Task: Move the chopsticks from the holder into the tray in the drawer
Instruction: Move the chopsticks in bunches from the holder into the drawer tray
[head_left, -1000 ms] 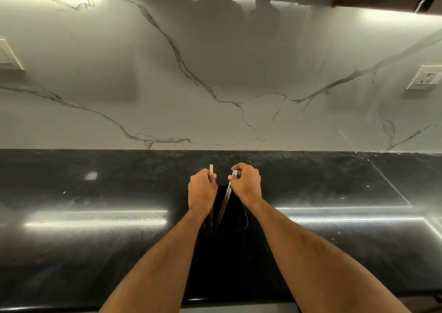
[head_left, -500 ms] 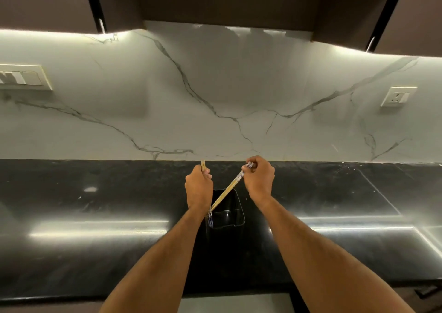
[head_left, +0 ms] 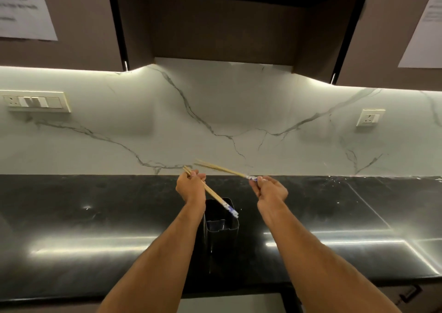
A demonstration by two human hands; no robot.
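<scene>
A black rectangular holder stands on the dark countertop between my forearms. My left hand is closed around wooden chopsticks; their blue-patterned ends point down and right over the holder's mouth. My right hand grips a second pair of chopsticks by its blue-patterned end, and the thin tips point up and left, blurred. Both pairs are clear of the holder. The drawer and its tray are not visible.
The glossy black countertop runs left and right under a white marble backsplash. A switch panel is on the wall at left, a socket at right. Dark upper cabinets hang overhead. A pale strip shows below the counter edge.
Both hands have lifted their chopsticks out of the holder and moved apart. The right pair has swung from pointing down into the holder to pointing up-left. The camera has tilted upward.
</scene>
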